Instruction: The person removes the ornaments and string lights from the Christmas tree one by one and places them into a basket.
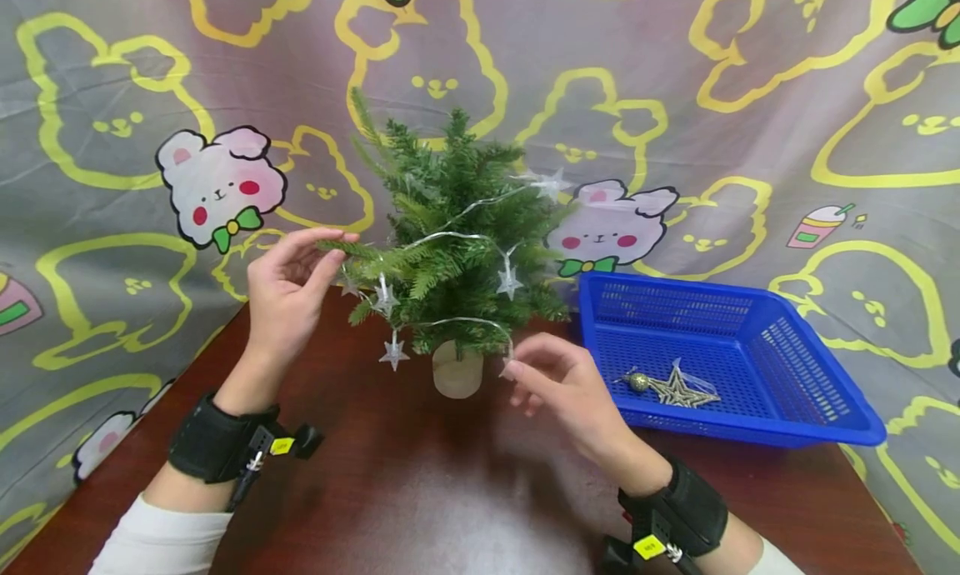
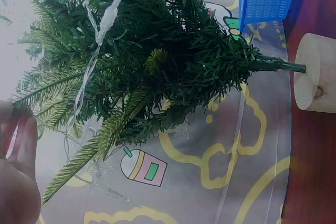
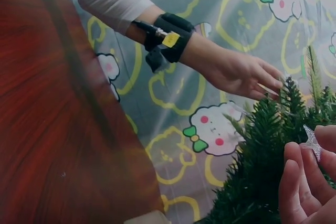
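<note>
A small green artificial Christmas tree (image 1: pixel 465 175) stands upright on a pale round wooden base (image 1: pixel 457 373). A clear string of star lights (image 1: pixel 450 235) winds around its branches, with stars such as one star light (image 1: pixel 509 283) hanging off it. At the tree's left side my left hand (image 1: pixel 288 292) pinches the tip of a branch (image 2: pixel 52 88) between thumb and fingers. Low on the right, near the base, my right hand (image 1: pixel 558 383) pinches a clear star light (image 3: pixel 312 145) of the same string.
To the right of the tree is a blue plastic basket (image 1: pixel 817 417). Inside it lie a glittery gold star ornament (image 1: pixel 678 389) and a small gold ball (image 1: pixel 638 382). Behind the brown table (image 1: pixel 375 483) hangs a grey curtain (image 1: pixel 315 83) with cartoon prints.
</note>
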`<state>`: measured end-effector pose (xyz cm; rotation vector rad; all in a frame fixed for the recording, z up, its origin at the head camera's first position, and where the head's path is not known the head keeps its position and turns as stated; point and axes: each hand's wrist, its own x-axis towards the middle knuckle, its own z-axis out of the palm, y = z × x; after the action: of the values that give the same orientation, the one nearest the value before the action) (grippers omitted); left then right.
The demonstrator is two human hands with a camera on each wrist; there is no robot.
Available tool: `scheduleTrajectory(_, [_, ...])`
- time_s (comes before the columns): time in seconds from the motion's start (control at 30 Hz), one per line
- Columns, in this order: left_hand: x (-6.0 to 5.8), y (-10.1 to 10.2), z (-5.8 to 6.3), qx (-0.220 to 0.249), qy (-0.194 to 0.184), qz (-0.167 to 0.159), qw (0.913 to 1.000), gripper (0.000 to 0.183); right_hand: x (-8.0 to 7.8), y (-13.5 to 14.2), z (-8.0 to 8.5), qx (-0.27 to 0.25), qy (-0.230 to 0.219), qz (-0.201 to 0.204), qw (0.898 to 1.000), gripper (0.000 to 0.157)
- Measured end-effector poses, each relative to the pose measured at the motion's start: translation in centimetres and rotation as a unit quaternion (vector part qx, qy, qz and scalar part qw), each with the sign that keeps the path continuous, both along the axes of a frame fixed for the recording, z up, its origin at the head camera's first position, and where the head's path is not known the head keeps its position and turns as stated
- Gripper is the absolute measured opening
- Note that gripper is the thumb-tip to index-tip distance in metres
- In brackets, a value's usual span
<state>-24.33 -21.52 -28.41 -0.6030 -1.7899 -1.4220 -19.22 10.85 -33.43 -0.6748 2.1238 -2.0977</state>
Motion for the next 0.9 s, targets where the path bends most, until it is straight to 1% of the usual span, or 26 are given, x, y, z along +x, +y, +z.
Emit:
scheduleTrajectory(0.13, [0.4,0.2,0.0,-0.007,0.01,0.005,0.9999,0.022,0.0,0.7,0.4,-0.027,0.016,-0.006,1.0,0.005])
scheduleTrajectory(0.23, [0.7,0.4,0.0,-0.008,0.019,0.006,0.9998,0.023,0.1,1.0,0.8,-0.044,0.031,-0.015,0.998,0.006])
scheduleTrajectory(0.4, [1.1,0.8,0.0,-0.018,0.037,0.01,0.9991,0.025,0.2,1.6,1.3,-0.064,0.049,-0.044,0.996,0.008])
scheduleTrajectory(0.47, [1.3,1.0,0.1,-0.02,0.044,0.005,0.9988,0.026,0.3,1.8,1.5,-0.073,0.054,-0.047,0.995,0.011])
scheduleTrajectory(0.67, [1.7,1.4,0.2,-0.033,0.08,-0.013,0.9962,0.026,0.3,2.4,1.7,-0.089,0.069,-0.045,0.993,0.016])
scheduleTrajectory(0.77, [2.0,1.7,0.2,-0.047,0.098,-0.01,0.994,0.024,0.2,2.6,1.7,-0.094,0.08,-0.04,0.992,0.016])
scheduleTrajectory(0.9, [2.5,2.0,0.3,-0.081,0.117,0.007,0.9898,0.022,0.3,2.8,1.7,-0.097,0.092,-0.033,0.99,0.016])
